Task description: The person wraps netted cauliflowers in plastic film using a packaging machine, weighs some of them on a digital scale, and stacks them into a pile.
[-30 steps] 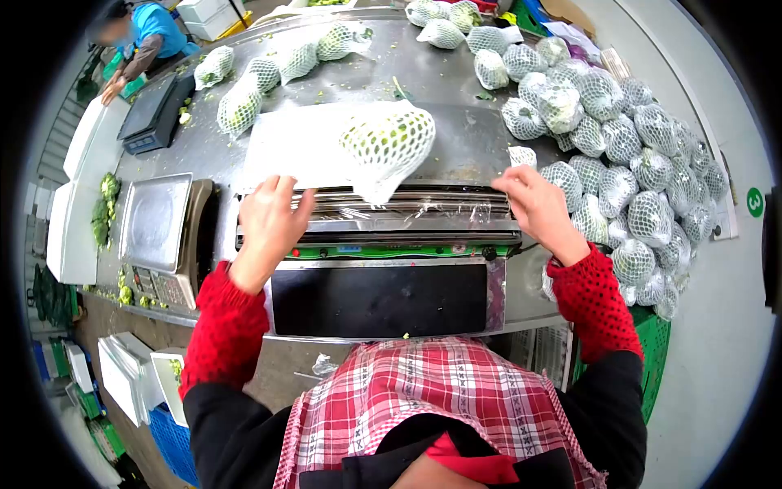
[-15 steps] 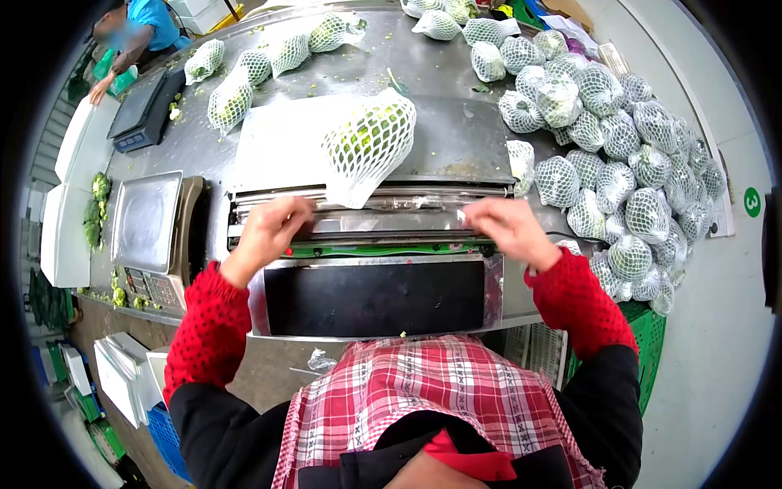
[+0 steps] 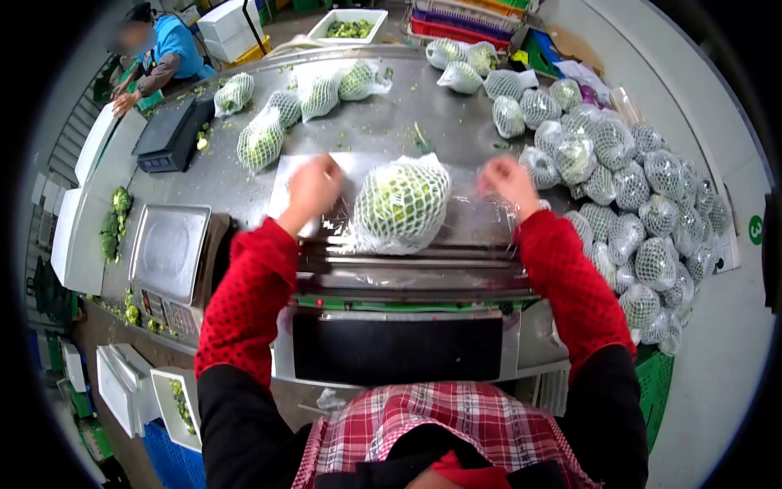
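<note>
A pale green vegetable head in a white foam net [image 3: 401, 204] sits in front of me on the wrapping machine [image 3: 407, 281]. Clear plastic film [image 3: 468, 204] glints around it and stretches between my hands. My left hand [image 3: 316, 186] is closed to the left of the netted head, pinching the film's edge. To the right, my right hand [image 3: 507, 181] is closed on the film too, its fingers slightly blurred. Neither hand touches the net. The machine's metal rollers [image 3: 415, 254] and black plate [image 3: 397, 349] lie nearer my body.
Many wrapped, netted heads [image 3: 627, 187] are piled on the right. Several netted heads [image 3: 261, 140] lie at the back left of the steel table [image 3: 358, 134]. A scale [image 3: 171, 248] stands left, a dark scale [image 3: 169, 134] behind it. A co-worker in blue [image 3: 175, 49] is at the far left.
Both my hands have moved away from me, from the rollers to either side of the netted head, drawing film along. The head now sits nearer the rollers, and the camera view has shifted.
</note>
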`<state>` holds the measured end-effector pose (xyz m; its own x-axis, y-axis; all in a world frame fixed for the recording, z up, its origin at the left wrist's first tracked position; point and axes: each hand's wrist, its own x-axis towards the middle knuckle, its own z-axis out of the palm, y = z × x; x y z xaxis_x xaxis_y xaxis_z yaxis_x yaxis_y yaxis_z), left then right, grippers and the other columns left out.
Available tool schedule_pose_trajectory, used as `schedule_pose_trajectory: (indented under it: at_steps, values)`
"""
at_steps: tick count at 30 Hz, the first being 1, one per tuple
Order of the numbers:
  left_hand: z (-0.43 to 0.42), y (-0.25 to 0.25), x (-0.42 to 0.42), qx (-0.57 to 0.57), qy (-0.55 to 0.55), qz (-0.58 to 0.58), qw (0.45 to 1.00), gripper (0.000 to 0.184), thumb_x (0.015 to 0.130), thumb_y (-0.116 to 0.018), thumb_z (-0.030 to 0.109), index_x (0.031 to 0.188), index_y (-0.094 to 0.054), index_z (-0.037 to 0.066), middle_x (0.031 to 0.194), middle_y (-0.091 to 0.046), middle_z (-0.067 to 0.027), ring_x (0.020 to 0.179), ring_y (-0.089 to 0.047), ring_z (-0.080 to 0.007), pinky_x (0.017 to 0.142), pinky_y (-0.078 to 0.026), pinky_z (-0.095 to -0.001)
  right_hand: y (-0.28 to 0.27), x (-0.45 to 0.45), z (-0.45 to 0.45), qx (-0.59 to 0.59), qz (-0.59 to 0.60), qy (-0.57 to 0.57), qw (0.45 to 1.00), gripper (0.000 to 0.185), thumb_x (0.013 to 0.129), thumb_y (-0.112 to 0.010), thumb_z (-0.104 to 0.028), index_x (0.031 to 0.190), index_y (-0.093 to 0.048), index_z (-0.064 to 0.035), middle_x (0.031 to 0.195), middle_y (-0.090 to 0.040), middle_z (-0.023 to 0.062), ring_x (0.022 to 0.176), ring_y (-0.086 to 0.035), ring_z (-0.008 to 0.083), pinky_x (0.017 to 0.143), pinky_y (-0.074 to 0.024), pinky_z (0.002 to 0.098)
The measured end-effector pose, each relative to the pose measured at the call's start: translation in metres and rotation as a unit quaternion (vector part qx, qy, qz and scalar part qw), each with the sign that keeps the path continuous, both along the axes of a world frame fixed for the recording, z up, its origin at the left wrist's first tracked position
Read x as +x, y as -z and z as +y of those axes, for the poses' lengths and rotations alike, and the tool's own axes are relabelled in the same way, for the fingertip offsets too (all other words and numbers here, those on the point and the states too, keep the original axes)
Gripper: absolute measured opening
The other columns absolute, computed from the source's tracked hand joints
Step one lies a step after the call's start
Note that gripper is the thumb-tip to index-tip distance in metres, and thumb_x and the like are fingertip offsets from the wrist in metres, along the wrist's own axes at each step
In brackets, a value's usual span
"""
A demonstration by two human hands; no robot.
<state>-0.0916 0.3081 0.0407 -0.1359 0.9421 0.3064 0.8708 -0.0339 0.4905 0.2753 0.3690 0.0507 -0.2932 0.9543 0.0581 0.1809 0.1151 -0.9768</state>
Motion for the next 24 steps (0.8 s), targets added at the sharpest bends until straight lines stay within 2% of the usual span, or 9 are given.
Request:
schedule_pose_trajectory:
  at_steps: [1,3,4,6,7,10,15,18,24]
  values:
    - [-0.012,-0.007,0.029,-0.023,-0.016,0.012,1.0,0.016,0.081,-0.061,0.01,0.096,-0.06,0.006,0.085,-0.065,-0.0176,0.081,-0.063,-0.0384,0.068,-0.05,-0.0441,0.019,-0.003,-0.003,-0.04,-0.006,0.004,0.999,0.013,0.093,-0.055,-0.01,0.098,-0.058,0.0018,0.082,-0.066,0.0111,0.066,-0.062,0.0128,0.064,-0.053,0.0292]
    - [-0.013,0.009,0.031,0.202,0.165,0.006,0.965,0.041,0.074,-0.066,0.005,0.114,-0.055,0.006,0.119,-0.06,-0.015,0.095,-0.063,-0.0347,0.075,-0.053,-0.041,0.024,-0.003,-0.008,-0.019,-0.106,0.028,0.994,0.019,0.088,-0.056,-0.004,0.107,-0.058,-0.0016,0.096,-0.065,0.0148,0.067,-0.063,0.0182,0.067,-0.0532,0.032]
    - [-0.017,-0.004,0.022,0.226,0.252,0.069,0.939,0.049,0.073,-0.066,0.003,0.12,-0.053,0.004,0.122,-0.059,-0.0153,0.1,-0.062,-0.0338,0.08,-0.053,-0.0394,0.013,-0.007,-0.018,-0.026,-0.109,0.029,0.993,0.019,0.088,-0.056,-0.004,0.107,-0.058,-0.0016,0.096,-0.065,0.0148,0.067,-0.063,0.0182,0.067,-0.0532,0.032]
    - [-0.022,-0.016,0.003,0.241,0.344,0.129,0.898,0.056,0.071,-0.065,0.001,0.126,-0.051,0.003,0.125,-0.058,-0.0156,0.106,-0.061,-0.033,0.085,-0.053,-0.0378,-0.016,-0.013,-0.038,0.256,-0.252,0.041,0.932,0.042,0.08,-0.058,0.001,0.121,-0.053,-0.0071,0.118,-0.058,0.016,0.083,-0.065,0.0279,0.072,-0.0536,0.0359]
    - [-0.022,-0.016,-0.003,0.211,0.374,0.144,0.891,0.062,0.071,-0.064,0.001,0.13,-0.047,0.001,0.13,-0.055,-0.0165,0.112,-0.058,-0.033,0.09,-0.051,-0.0377,-0.026,-0.015,-0.039,0.255,-0.253,0.044,0.932,0.042,0.08,-0.058,0.001,0.121,-0.053,-0.0071,0.118,-0.058,0.016,0.083,-0.065,0.0279,0.072,-0.0536,0.0359]
    - [-0.017,-0.022,0.005,0.15,0.416,0.14,0.886,0.07,0.07,-0.062,-0.001,0.136,-0.04,-0.002,0.138,-0.048,-0.0179,0.121,-0.053,-0.0332,0.098,-0.048,-0.0374,-0.037,-0.023,-0.041,0.511,-0.347,-0.092,0.781,0.06,0.071,-0.061,0.0,0.128,-0.048,-0.0131,0.132,-0.051,0.0131,0.112,-0.056,0.0332,0.088,-0.0488,0.0395]
    - [0.0,-0.016,0.036,0.091,0.427,0.016,0.9,0.069,0.076,-0.066,0.003,0.14,-0.039,0.004,0.141,-0.046,-0.0176,0.123,-0.051,-0.0334,0.101,-0.045,-0.0382,-0.013,-0.038,-0.026,0.545,-0.257,-0.136,0.786,0.054,0.068,-0.067,-0.003,0.12,-0.052,-0.0115,0.124,-0.058,0.0101,0.109,-0.057,0.0308,0.093,-0.0451,0.0391]
    - [-0.005,-0.028,0.039,0.061,0.449,-0.089,0.887,0.059,0.079,-0.068,0.008,0.135,-0.048,0.006,0.137,-0.05,-0.0165,0.122,-0.053,-0.0325,0.102,-0.044,-0.0385,-0.004,-0.019,-0.036,0.382,-0.227,-0.149,0.883,0.062,0.061,-0.075,-0.004,0.118,-0.053,-0.0098,0.112,-0.062,0.0094,0.101,-0.059,0.0313,0.087,-0.0455,0.0385]
    - [-0.07,-0.121,0.031,-0.048,0.474,-0.162,0.864,0.058,0.07,-0.072,0.015,0.124,-0.056,-0.002,0.125,-0.059,-0.0161,0.115,-0.057,-0.0283,0.099,-0.042,-0.0372,-0.065,-0.024,-0.107,0.305,-0.157,-0.182,0.922,0.063,0.059,-0.081,-0.022,0.114,-0.054,-0.0052,0.103,-0.06,0.0101,0.085,-0.057,0.0348,0.077,-0.0457,0.0398]
